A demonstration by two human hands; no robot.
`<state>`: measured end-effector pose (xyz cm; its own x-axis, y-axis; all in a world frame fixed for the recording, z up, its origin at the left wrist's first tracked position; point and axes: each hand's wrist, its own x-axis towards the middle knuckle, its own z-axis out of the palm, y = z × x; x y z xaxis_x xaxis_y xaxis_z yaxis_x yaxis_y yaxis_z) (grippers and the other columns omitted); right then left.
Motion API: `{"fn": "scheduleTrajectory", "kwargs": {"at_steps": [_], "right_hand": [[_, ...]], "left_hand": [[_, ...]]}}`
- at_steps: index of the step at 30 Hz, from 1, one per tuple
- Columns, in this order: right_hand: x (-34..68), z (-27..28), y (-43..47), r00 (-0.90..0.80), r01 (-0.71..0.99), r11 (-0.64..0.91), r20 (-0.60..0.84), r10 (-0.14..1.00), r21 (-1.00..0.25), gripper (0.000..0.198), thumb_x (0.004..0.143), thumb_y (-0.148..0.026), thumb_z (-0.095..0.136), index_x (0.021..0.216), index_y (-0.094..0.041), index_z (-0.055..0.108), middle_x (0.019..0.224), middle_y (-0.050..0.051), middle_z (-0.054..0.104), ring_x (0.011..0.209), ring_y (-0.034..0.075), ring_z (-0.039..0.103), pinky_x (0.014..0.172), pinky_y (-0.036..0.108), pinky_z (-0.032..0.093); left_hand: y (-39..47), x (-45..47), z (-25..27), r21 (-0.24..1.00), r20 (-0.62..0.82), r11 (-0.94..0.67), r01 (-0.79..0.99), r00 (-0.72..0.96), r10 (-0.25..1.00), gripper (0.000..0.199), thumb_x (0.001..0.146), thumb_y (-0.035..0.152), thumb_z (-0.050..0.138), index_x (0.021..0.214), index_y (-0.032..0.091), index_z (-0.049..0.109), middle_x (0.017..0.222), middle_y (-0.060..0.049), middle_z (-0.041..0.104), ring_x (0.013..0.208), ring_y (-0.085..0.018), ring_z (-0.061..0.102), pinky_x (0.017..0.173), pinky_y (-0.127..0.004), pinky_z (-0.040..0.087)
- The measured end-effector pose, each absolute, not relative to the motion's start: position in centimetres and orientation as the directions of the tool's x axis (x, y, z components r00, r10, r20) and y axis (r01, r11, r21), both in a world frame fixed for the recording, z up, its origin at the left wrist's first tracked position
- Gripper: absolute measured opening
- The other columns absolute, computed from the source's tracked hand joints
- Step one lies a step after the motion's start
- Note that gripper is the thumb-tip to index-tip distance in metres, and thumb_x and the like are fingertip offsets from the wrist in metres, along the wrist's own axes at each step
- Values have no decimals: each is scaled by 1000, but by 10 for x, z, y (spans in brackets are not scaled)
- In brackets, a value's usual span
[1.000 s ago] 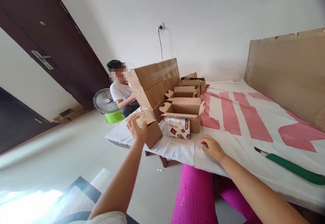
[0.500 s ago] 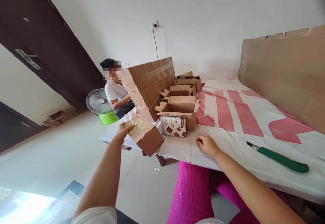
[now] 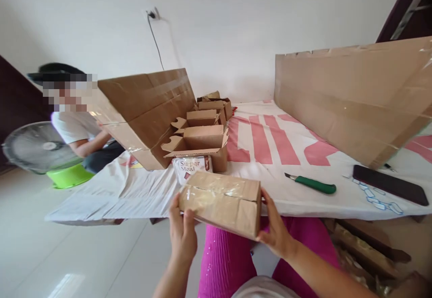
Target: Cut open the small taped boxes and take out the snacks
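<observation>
draped table edge point(image 3: 303, 209), taped box point(image 3: 221, 201) between left hand point(image 3: 183, 234) and right hand point(image 3: 278, 234)

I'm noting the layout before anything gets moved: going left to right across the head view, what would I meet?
Fan → co-worker in a white top → tall cardboard block → left hand → taped box → right hand → green cutter → black phone
</observation>
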<state>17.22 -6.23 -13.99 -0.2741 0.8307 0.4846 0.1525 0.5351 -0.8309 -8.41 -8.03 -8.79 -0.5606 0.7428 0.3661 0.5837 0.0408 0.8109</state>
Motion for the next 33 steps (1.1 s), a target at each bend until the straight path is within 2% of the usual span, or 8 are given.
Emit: {"fn": "scheduleTrajectory", "kwargs": {"at_steps": [4, 8, 11, 13, 20, 24, 29, 33], "right_hand": [[244, -144, -58, -97, 229, 502, 494, 864, -834, 75, 91, -70, 30, 151, -26, 25, 154, 11, 34, 143, 31, 30, 117, 48, 27], [298, -150, -47, 147, 448, 391, 498, 855, -804, 45, 98, -50, 30, 121, -24, 59, 126, 13, 60, 122, 28, 53, 106, 46, 40], [328, -147, -30, 246, 667, 292, 573, 782, -685, 31, 91, -46, 46, 100, -23, 65, 112, 13, 66, 111, 30, 58, 101, 50, 42], [343, -144, -16, 194, 799, 228, 597, 778, -556, 30, 85, -44, 52, 98, -21, 67, 111, 15, 67, 111, 33, 58, 100, 53, 41], [356, -142, 15, 77, 971, 12, 362, 929, -239, 35, 80, -26, 53, 112, -24, 68, 112, 15, 68, 101, 36, 62, 86, 55, 46], [360, -130, 24, 13, 961, 101, 408, 913, -256, 40, 84, -23, 46, 119, -19, 64, 104, 14, 69, 98, 30, 65, 86, 47, 51], [348, -66, 21, 137, 924, 123, 615, 776, -361, 43, 93, -28, 37, 130, -17, 55, 115, 13, 69, 103, 29, 66, 84, 42, 54], [306, 3, 0, -189, 860, 456, 690, 699, -227, 36, 95, -35, 47, 128, -23, 59, 116, 8, 70, 102, 25, 68, 86, 35, 54]], "left_hand": [[-75, -38, -99, 646, 579, -294, 705, -201, 790, 58, 92, 40, 50, 145, 28, 31, 125, -11, 53, 105, -25, 59, 89, -41, 52], [-71, -13, -97, 436, 702, -534, 724, 98, 706, 39, 93, 24, 50, 132, 30, 48, 112, -9, 51, 103, -21, 60, 82, -36, 56], [-70, -5, -94, 418, 720, -556, 719, 110, 685, 41, 92, 19, 50, 132, 30, 45, 112, -8, 48, 103, -20, 60, 80, -35, 58], [-68, -4, -93, 424, 711, -557, 714, 119, 693, 42, 92, 19, 50, 132, 30, 44, 113, -8, 48, 101, -20, 60, 79, -35, 58], [-64, -7, -95, 431, 718, -592, 681, 139, 682, 46, 91, 17, 50, 134, 28, 41, 116, -9, 49, 106, -21, 58, 83, -36, 57], [-65, -7, -94, 463, 687, -597, 655, 160, 709, 46, 91, 16, 50, 134, 27, 37, 118, -10, 46, 104, -21, 58, 83, -38, 56], [-64, -6, -92, 481, 665, -593, 645, 172, 727, 44, 92, 16, 48, 133, 25, 37, 116, -10, 44, 100, -20, 56, 81, -39, 56], [-65, -5, -90, 483, 664, -580, 656, 157, 731, 43, 92, 16, 48, 133, 25, 37, 116, -9, 44, 100, -20, 56, 82, -39, 57]]}}
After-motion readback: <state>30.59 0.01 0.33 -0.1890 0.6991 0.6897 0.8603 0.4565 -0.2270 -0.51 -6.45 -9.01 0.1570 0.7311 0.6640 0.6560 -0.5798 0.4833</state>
